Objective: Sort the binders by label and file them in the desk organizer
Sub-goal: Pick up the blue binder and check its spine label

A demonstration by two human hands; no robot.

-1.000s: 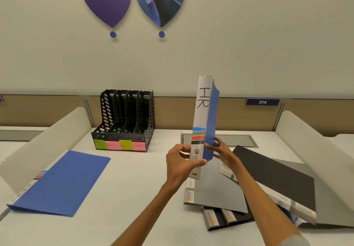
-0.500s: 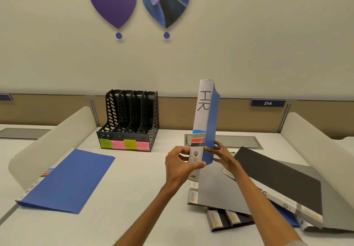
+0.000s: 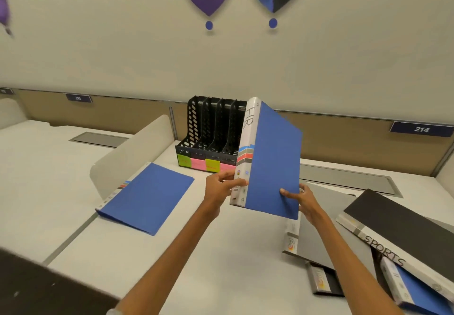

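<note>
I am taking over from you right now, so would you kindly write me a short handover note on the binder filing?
Left hand grips the HR binder by its spine; right hand holds its blue cover's lower edge.
It is held up in front of the desk organizer, whose visible slots hold nothing.
A blue binder lies flat on the left; the SPORTS binder, a grey binder and others are piled right.
Done: none filed. Left: HR, then the rest, by label.

The HR binder (image 3: pixel 272 162) covers the right end of the desk organizer (image 3: pixel 208 128). Text on the organizer's coloured labels (image 3: pixel 199 163) is too blurred to read. The SPORTS binder (image 3: pixel 403 226), at the desk's right edge, runs out of view on the right.
</note>
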